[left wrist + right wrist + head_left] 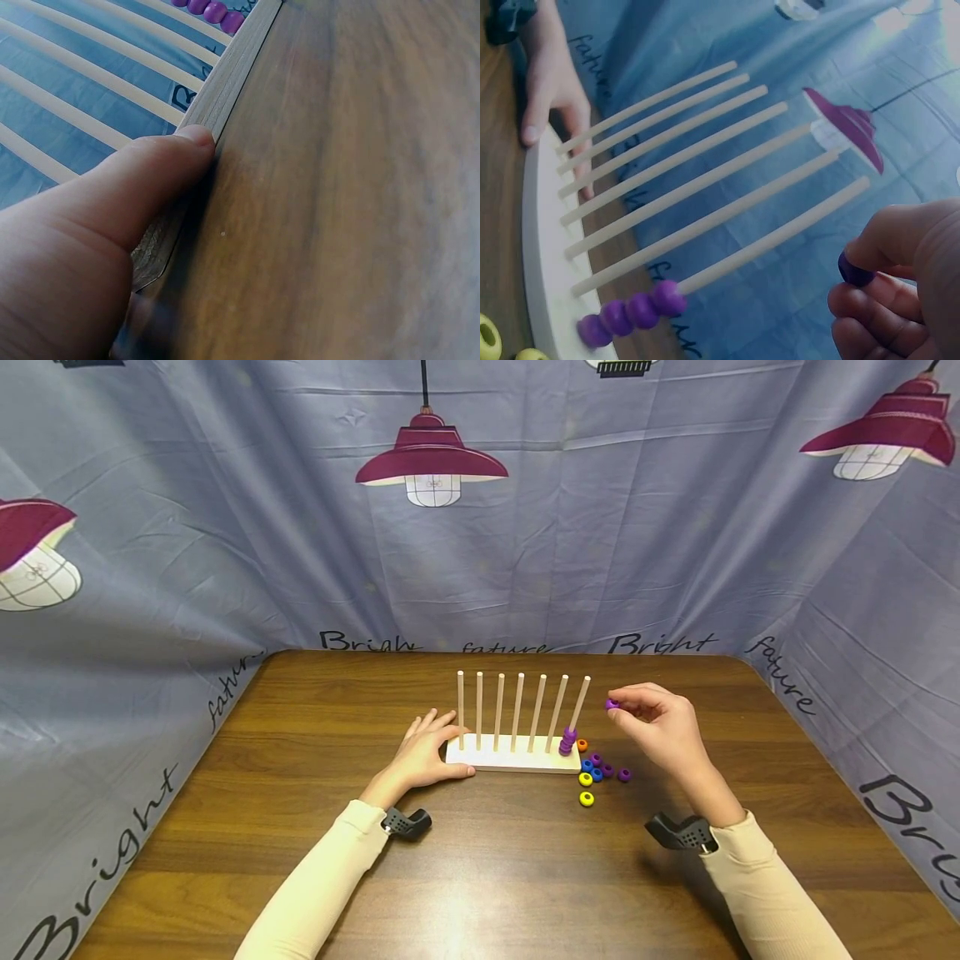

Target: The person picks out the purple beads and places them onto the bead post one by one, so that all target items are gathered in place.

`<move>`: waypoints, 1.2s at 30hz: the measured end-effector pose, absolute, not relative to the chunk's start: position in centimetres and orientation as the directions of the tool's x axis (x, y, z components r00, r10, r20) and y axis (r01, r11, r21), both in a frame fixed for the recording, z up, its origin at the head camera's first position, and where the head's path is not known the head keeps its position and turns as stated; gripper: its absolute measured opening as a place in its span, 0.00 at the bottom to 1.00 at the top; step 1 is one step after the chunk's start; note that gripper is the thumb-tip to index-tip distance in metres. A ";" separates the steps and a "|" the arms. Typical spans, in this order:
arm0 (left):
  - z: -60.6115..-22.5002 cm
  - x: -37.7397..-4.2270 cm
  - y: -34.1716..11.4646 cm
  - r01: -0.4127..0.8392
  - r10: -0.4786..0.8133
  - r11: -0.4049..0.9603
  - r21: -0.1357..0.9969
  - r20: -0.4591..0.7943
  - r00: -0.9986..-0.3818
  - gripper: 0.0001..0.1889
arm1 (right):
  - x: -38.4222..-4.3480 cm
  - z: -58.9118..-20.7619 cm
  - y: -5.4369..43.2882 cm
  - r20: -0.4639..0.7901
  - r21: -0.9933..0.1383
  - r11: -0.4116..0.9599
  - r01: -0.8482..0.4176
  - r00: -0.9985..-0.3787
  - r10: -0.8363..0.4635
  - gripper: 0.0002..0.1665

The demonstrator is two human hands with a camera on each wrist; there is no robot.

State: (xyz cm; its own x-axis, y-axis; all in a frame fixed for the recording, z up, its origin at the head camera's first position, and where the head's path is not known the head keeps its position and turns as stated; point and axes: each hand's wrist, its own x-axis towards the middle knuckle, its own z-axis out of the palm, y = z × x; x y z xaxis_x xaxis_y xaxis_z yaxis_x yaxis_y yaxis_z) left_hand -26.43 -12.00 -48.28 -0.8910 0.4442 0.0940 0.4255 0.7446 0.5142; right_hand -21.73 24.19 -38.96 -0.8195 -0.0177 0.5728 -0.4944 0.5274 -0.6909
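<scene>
Rack (517, 762) crosswise, pegs (517, 712) upright; left grip (420, 757) widely clasps it, right grip (664, 727) pinches bead (611, 704)

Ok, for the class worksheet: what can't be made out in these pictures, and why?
- Left hand: cut off by the left and bottom edges, left wrist view.
- Purple bead: partly covered by the right hand, right wrist view.
- Pegs: tips beyond the frame edge, left wrist view.
- Yellow beads: cut off by frame edges, right wrist view.
</scene>
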 end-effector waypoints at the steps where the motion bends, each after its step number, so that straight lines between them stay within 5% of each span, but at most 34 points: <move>1: -48.3 -26.4 -12.0 0.425 0.444 0.744 0.515 0.095 -0.891 0.35 | -21.8 -38.9 24.1 0.575 -0.695 0.520 -0.498 -0.818 -0.015 0.11; 24: -48.4 -26.5 -12.1 0.433 0.448 0.740 0.514 0.104 -0.888 0.35 | -22.6 -35.6 21.2 0.628 -0.737 0.345 -0.581 -0.777 0.035 0.11; 36: -48.2 -26.3 -12.1 0.431 0.449 0.743 0.512 0.097 -0.888 0.35 | -23.0 -35.3 20.4 0.616 -0.736 0.374 -0.565 -0.788 0.022 0.12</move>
State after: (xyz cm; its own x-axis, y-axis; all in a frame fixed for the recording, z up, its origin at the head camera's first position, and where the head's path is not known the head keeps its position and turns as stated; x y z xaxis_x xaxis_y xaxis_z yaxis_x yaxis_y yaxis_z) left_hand -26.34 -12.14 -48.21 -0.8883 0.4491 0.0966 0.4313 0.7431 0.5117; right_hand -22.97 20.41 -35.32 -0.7876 0.0217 0.6158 -0.5648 0.3741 -0.7356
